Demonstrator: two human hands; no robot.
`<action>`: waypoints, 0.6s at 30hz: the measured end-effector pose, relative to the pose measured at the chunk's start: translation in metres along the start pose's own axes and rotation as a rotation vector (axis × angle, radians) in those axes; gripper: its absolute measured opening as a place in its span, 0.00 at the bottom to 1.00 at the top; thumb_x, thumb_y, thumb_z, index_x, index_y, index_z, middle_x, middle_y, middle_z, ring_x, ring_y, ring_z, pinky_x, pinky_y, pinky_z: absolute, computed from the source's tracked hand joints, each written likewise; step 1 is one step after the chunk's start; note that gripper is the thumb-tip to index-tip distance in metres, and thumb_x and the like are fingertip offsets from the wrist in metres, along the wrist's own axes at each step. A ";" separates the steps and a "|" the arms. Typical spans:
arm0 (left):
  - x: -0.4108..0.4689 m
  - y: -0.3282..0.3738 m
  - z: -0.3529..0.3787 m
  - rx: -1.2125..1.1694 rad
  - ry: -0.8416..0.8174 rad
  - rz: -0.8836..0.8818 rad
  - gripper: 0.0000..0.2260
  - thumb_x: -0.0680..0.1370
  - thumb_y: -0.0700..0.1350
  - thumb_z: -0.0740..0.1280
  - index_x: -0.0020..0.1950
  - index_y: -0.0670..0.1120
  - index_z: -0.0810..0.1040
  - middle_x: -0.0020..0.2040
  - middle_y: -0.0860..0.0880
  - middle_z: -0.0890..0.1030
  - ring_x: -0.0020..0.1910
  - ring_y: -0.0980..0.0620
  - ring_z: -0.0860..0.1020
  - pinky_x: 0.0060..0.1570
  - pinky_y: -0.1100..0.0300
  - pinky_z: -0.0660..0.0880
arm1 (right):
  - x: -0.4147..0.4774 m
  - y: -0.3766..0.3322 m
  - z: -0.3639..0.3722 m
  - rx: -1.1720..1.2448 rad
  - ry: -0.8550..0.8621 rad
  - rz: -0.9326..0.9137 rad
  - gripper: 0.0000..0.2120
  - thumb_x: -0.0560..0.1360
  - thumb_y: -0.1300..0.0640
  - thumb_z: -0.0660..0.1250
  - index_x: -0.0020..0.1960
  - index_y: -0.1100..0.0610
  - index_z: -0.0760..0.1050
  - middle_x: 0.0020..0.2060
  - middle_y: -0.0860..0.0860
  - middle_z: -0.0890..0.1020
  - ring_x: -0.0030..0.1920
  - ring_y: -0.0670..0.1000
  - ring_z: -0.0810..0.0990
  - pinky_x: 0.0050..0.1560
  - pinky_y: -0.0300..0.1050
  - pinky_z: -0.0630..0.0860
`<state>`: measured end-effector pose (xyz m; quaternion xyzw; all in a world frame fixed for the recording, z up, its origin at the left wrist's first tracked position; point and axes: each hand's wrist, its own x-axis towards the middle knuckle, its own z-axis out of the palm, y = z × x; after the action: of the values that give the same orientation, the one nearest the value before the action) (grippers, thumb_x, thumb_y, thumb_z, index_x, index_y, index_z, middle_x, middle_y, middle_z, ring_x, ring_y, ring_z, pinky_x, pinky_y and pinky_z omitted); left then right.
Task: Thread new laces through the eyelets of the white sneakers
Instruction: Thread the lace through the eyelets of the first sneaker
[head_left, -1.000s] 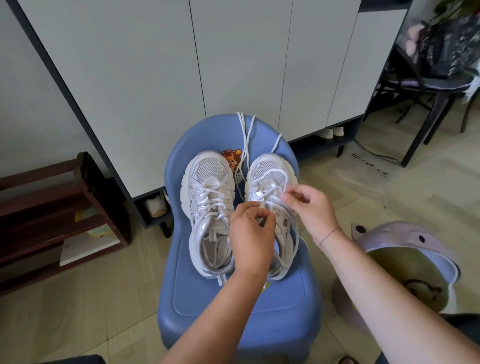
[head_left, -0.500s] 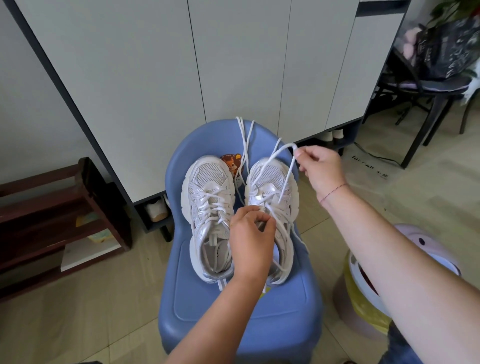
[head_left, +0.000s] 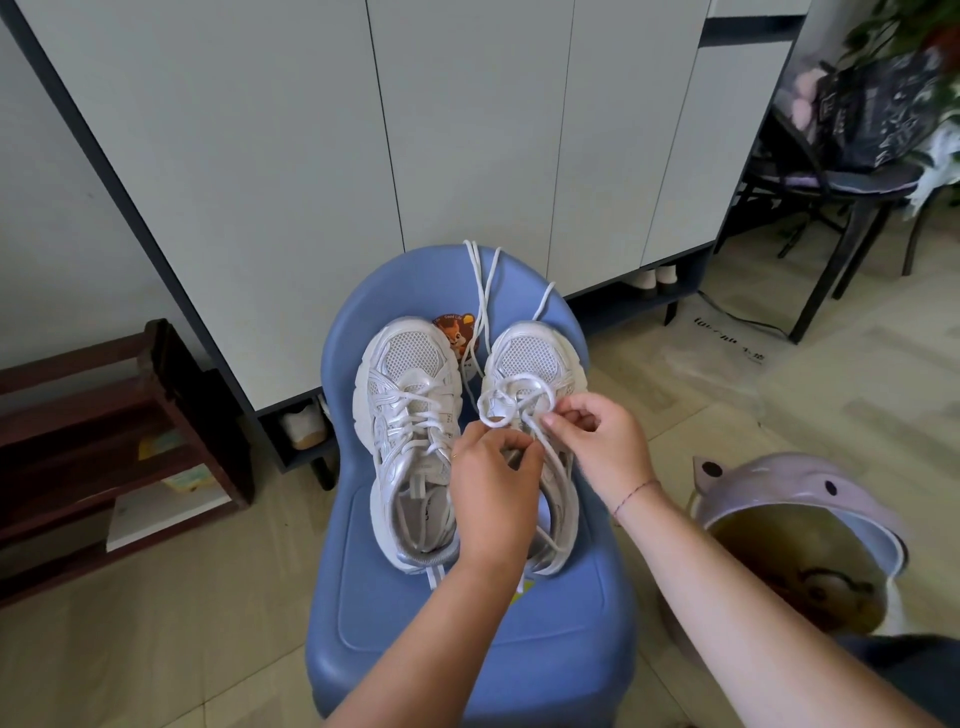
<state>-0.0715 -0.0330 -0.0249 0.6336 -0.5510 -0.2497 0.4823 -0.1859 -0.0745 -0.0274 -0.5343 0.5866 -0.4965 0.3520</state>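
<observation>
Head view: half-laced sneaker (head_left: 524, 353) on the blue stool (head_left: 467, 623), toe toward 12 o'clock. The right hand (head_left: 602, 447) pinches the lace (head_left: 519, 383) at the eyelets' 3 o'clock (nearer hand); the left hand (head_left: 493, 483), fingers curled, holds its throat from 7 o'clock.

sneakers (head_left: 467, 436) on stool (head_left: 467, 649), cabinet (head_left: 415, 130) behind

Two white sneakers are being shown, the left sneaker (head_left: 410, 358) and the right sneaker (head_left: 530, 353), on one blue chair (head_left: 467, 623). Two hands are being counted, the left hand (head_left: 493, 488) and the right hand (head_left: 605, 441), at one lace (head_left: 519, 383). One sticker (head_left: 454, 330), one wooden rack (head_left: 104, 415), one lilac bin (head_left: 779, 493) and one dark chair (head_left: 857, 179) are also being shown.
</observation>
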 end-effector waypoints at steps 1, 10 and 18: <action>0.000 0.000 0.000 -0.003 0.003 0.002 0.05 0.74 0.43 0.71 0.38 0.50 0.80 0.42 0.57 0.74 0.44 0.56 0.77 0.40 0.70 0.69 | 0.002 0.001 -0.001 -0.030 0.010 -0.015 0.05 0.72 0.59 0.72 0.39 0.53 0.79 0.33 0.46 0.80 0.35 0.44 0.76 0.41 0.37 0.74; -0.001 -0.002 0.000 -0.024 -0.017 0.000 0.06 0.74 0.41 0.70 0.38 0.49 0.80 0.50 0.58 0.75 0.51 0.59 0.76 0.45 0.72 0.70 | 0.050 -0.052 -0.023 0.260 0.258 -0.031 0.05 0.77 0.59 0.65 0.46 0.59 0.79 0.29 0.45 0.73 0.27 0.39 0.69 0.33 0.32 0.70; 0.000 -0.004 0.002 -0.007 0.000 0.023 0.04 0.74 0.42 0.70 0.40 0.48 0.81 0.51 0.57 0.75 0.52 0.58 0.75 0.46 0.76 0.68 | -0.005 0.001 -0.001 0.157 0.116 0.087 0.02 0.71 0.55 0.72 0.41 0.53 0.81 0.38 0.47 0.84 0.40 0.45 0.81 0.44 0.37 0.77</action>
<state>-0.0711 -0.0340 -0.0290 0.6253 -0.5576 -0.2461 0.4873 -0.1862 -0.0698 -0.0291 -0.4494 0.5881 -0.5552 0.3792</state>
